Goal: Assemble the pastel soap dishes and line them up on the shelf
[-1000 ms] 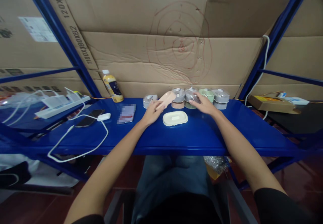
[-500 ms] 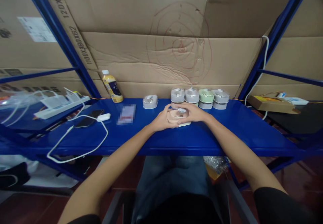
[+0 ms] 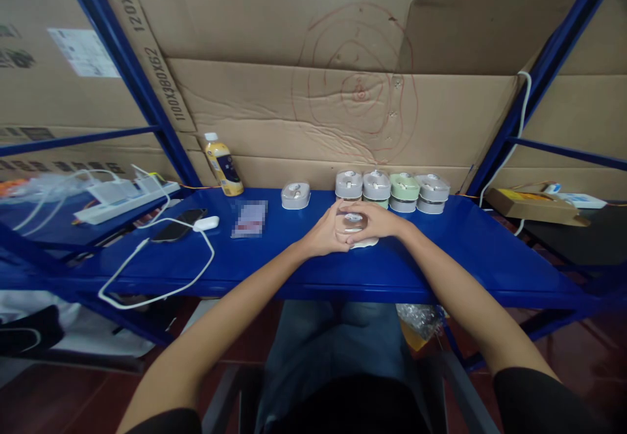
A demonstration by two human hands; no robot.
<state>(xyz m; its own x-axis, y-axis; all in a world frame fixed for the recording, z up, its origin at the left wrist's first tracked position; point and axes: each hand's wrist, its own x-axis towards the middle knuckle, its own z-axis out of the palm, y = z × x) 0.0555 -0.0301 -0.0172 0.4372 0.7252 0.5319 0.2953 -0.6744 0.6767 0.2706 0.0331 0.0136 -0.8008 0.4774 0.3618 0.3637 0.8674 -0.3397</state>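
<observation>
Both of my hands are wrapped round a small pinkish container (image 3: pixel 353 224) above the blue tabletop, near its middle. My left hand (image 3: pixel 327 233) closes on its left side, and my right hand (image 3: pixel 381 220) closes on its right side; the fingers meet and partly hide it. Something thin and pale (image 3: pixel 365 243) shows just below the hands. Right behind stand stacked pairs of similar containers, with grey tops (image 3: pixel 349 183) and one green top (image 3: pixel 404 186). A single grey container (image 3: pixel 296 195) sits apart to the left.
On the blue table (image 3: pixel 313 277), a yellow bottle (image 3: pixel 225 166), a blurred-out packet (image 3: pixel 250 218) and a dark phone (image 3: pixel 179 225) with a white cable lie to the left. A white power strip (image 3: pixel 127 202) is farther left. An open cardboard box (image 3: pixel 539 207) is at the right.
The view has shifted slightly, so the scene sits a little farther right. My fingers have come closer together round the container, covering more of its sides.
</observation>
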